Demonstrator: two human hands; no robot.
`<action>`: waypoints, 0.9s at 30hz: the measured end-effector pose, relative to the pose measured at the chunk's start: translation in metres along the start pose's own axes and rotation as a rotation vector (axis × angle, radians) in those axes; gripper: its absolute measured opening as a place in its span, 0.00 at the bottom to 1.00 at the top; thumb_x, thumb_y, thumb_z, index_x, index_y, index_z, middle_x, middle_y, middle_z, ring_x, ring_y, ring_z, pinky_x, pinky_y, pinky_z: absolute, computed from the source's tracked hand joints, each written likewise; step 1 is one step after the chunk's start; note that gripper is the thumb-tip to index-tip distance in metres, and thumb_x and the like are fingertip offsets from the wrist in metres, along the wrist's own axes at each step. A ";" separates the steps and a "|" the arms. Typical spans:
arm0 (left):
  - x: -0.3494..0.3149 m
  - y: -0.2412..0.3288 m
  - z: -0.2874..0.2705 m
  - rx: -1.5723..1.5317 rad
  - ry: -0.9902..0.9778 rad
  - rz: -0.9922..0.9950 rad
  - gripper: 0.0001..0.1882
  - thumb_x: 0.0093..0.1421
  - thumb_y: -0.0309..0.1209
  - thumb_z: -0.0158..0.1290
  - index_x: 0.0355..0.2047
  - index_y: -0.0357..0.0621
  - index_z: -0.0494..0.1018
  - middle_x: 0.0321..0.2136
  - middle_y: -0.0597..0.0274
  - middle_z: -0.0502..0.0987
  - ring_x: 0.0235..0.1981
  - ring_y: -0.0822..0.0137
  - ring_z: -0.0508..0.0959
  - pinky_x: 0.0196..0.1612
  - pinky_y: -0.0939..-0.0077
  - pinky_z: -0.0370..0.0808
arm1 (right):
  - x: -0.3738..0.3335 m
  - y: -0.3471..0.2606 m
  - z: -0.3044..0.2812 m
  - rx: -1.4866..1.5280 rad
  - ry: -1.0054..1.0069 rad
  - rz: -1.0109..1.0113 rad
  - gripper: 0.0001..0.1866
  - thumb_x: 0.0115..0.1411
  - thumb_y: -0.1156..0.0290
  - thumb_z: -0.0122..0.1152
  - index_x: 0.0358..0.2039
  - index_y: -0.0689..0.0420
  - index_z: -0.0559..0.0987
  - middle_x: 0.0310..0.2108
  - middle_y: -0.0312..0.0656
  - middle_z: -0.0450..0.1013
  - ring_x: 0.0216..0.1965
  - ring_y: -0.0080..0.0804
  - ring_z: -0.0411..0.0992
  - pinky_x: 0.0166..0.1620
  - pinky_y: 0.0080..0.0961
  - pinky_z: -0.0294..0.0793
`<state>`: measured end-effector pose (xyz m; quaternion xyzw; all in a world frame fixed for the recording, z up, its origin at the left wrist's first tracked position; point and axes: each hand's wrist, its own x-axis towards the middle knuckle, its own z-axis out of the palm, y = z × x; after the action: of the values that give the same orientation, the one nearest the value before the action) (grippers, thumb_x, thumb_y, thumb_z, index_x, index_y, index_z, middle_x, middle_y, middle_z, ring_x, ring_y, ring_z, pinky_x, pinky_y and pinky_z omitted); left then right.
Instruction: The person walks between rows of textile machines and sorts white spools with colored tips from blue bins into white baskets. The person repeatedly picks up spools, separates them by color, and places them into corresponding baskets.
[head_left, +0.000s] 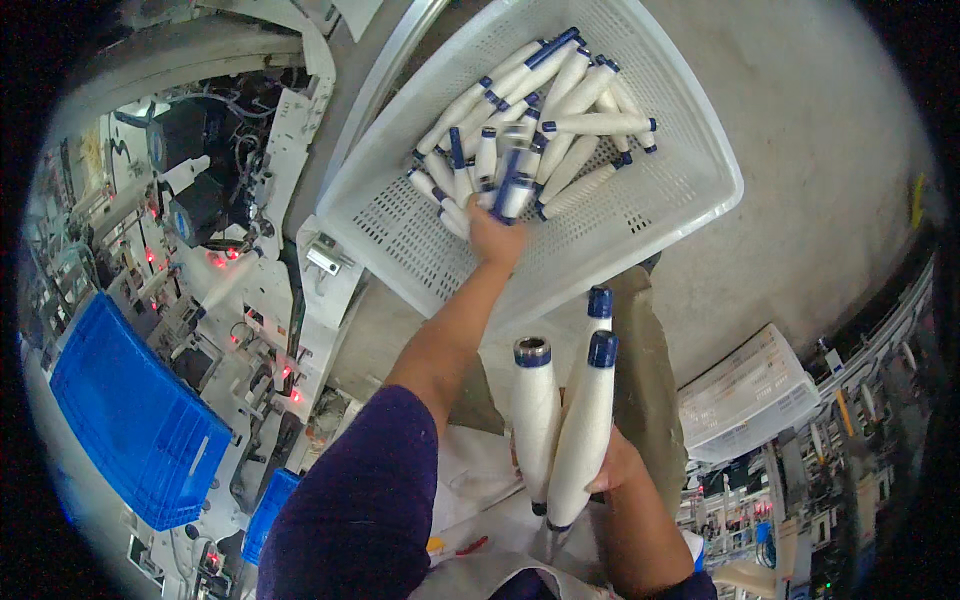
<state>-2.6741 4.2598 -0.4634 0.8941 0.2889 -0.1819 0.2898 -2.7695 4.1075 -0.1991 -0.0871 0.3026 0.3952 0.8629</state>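
Machinery (pixel 290 150) lines the frame's left. Upper centre, the left hand (pixel 497 238) grasps at least one blurred spool (pixel 508 190) inside the white basket (pixel 575 275); lower centre, the right hand (pixel 620 462) clasps three yarn spools (pixel 583 430). Light pressure should spare the windings.

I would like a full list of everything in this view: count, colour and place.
Large basket: 1, white, top centre.
Spools in basket: about twenty, white with blue ends, inside it.
Held spools: at least 3, white with blue ends, lower centre.
Blue crates: 2, blue, left.
White crate: at least 1, white, right.
Machinery: count unclear, white and grey, left and lower right.
Floor: 1, grey, around basket.
Small items: 2, red and yellow, bottom centre.
Cloth: 1, whitish, bottom centre.
Trouser legs: 2, olive, below basket.
Sleeves: 2, dark purple, bottom.
Left hand: 1, bare, over basket, at blurred spools; grip unclear.
Right hand: 1, bare, gripping held spools.
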 end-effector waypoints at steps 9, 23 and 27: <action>0.030 -0.042 -0.016 0.528 -0.063 -0.337 0.48 0.51 0.39 0.55 0.62 0.40 0.36 0.58 0.37 0.46 0.53 0.43 0.61 0.51 0.56 0.65 | 0.028 0.012 0.014 0.007 -0.061 0.037 0.55 0.28 0.54 0.74 0.55 0.64 0.57 0.41 0.54 0.68 0.40 0.45 0.71 0.40 0.39 0.72; 0.012 -0.031 -0.035 0.610 -0.079 0.380 0.35 0.47 0.36 0.54 0.56 0.41 0.58 0.57 0.46 0.55 0.55 0.47 0.59 0.53 0.49 0.58 | 0.023 0.030 -0.013 -0.143 0.119 -0.072 0.53 0.30 0.50 0.73 0.54 0.64 0.59 0.42 0.54 0.68 0.40 0.44 0.71 0.40 0.39 0.73; 0.013 -0.003 -0.052 0.397 -0.152 0.518 0.25 0.44 0.30 0.54 0.46 0.43 0.69 0.51 0.50 0.61 0.50 0.53 0.65 0.49 0.54 0.63 | 0.028 0.025 -0.007 -0.069 0.130 -0.088 0.52 0.33 0.47 0.71 0.53 0.64 0.60 0.45 0.52 0.66 0.43 0.42 0.70 0.41 0.37 0.74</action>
<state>-2.6583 4.2993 -0.4314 0.9608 -0.0116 -0.2209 0.1672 -2.7769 4.1388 -0.2191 -0.1552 0.3399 0.3607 0.8546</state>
